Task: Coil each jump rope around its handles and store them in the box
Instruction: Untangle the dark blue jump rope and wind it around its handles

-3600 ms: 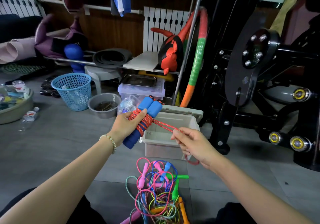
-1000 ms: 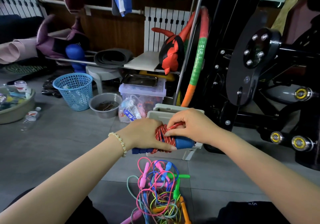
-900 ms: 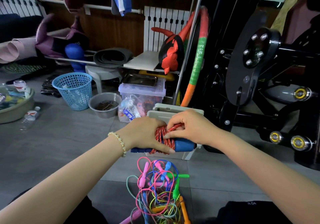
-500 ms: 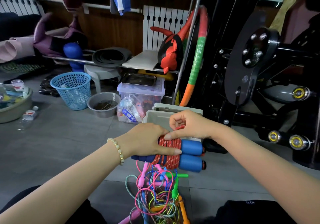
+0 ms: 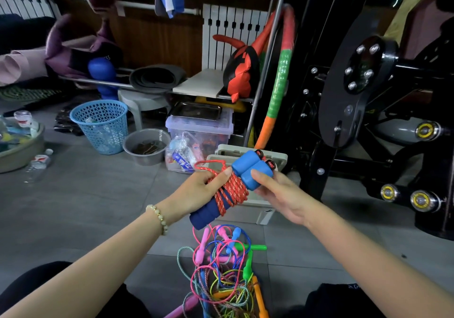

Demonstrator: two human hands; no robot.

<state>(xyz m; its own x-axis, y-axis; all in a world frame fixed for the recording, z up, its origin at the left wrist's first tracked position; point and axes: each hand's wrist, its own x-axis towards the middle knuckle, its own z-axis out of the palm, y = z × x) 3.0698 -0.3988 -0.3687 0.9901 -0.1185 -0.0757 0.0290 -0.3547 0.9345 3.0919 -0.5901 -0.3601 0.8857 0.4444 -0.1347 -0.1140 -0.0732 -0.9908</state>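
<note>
A jump rope with two blue foam handles and a red speckled cord wound round them is held in the air, tilted up to the right. My left hand grips the wound middle, and a loose red loop sticks out above its fingers. My right hand holds the upper handle ends from below, thumb on the foam. Right behind the bundle stands the grey plastic box, mostly hidden. A tangled pile of coloured jump ropes lies on the floor below my hands.
A black exercise machine fills the right side. Behind the box are a clear storage bin, a plastic bag, a metal bowl and a blue basket. Grey tiled floor stretches to the left.
The bundle has swung from lying level to tilted upward. My right hand left the top of the coil and now holds the handle ends from below; a red loop now sticks out.
</note>
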